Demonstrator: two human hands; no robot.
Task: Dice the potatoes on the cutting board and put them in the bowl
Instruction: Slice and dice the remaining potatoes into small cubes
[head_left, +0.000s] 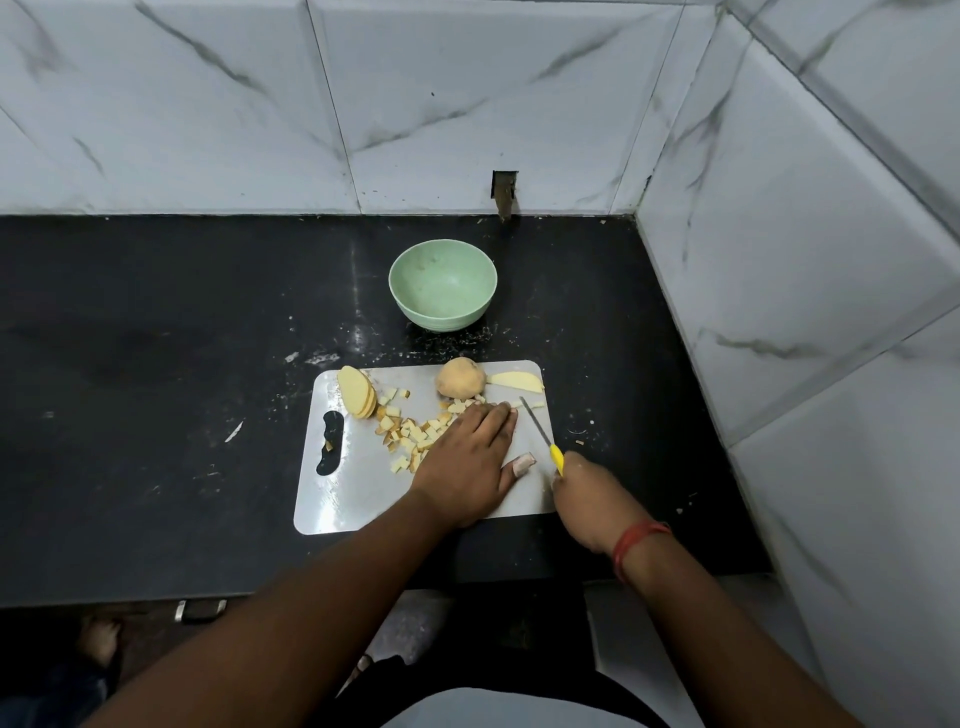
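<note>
Right hand (582, 499) grip closed round yellow-handled knife (543, 436); left hand (467, 462) flat over pale potato cubes (410, 434) on grey plastic cutting board (358, 499). Curl fingertips clear of blade. Mint green bowl (442, 283) empty behind, whole potato (460, 378) uncut

The flat left hand (467, 462) is covering part of the pale diced potato pieces (410, 434) and the grey plastic cutting board (353, 499). The right hand (584, 499) is hiding most of the yellow knife handle (557, 457). The black stone desk (156, 415) is running off the left edge.
</note>
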